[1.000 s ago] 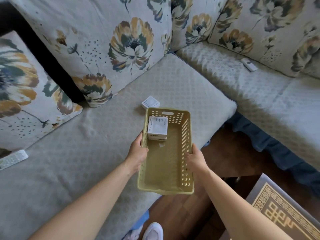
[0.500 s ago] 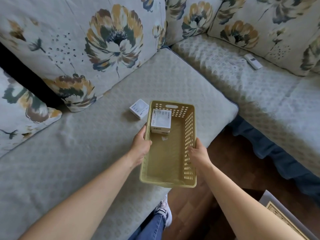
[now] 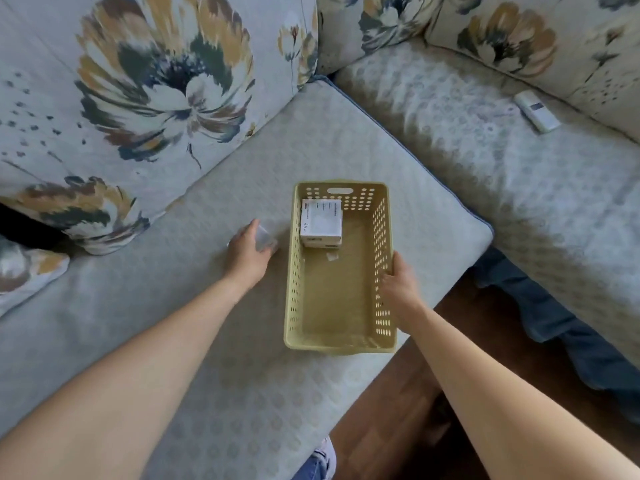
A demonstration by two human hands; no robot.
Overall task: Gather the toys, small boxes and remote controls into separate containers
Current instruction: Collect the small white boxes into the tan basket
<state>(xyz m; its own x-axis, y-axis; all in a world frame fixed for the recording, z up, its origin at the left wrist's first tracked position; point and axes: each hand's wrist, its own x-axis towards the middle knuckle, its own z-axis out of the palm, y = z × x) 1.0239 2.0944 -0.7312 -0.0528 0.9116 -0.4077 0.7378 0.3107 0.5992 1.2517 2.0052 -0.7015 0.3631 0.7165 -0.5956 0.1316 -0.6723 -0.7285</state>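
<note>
The small white cardboard box [image 3: 266, 237] lies on the grey quilted sofa cushion [image 3: 121, 289], just left of the pale yellow perforated plastic basket [image 3: 339, 344]. The left hand [image 3: 246, 254] has quit the basket's rim and now reaches over this box. Blur hides whether its grip has clamped. The right hand [image 3: 398, 282] still grips the basket's right wall, so a second box probably goes in next.

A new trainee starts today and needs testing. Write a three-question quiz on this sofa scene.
1. True or false: the yellow perforated plastic basket holds exactly one white cardboard box.
2. Which hand grips the basket's rim? A) left B) right
3. What does the white oblong remote control lie on?
Key: 1 true; 2 B, the right hand; 3 the grey patterned sofa seat.
</note>
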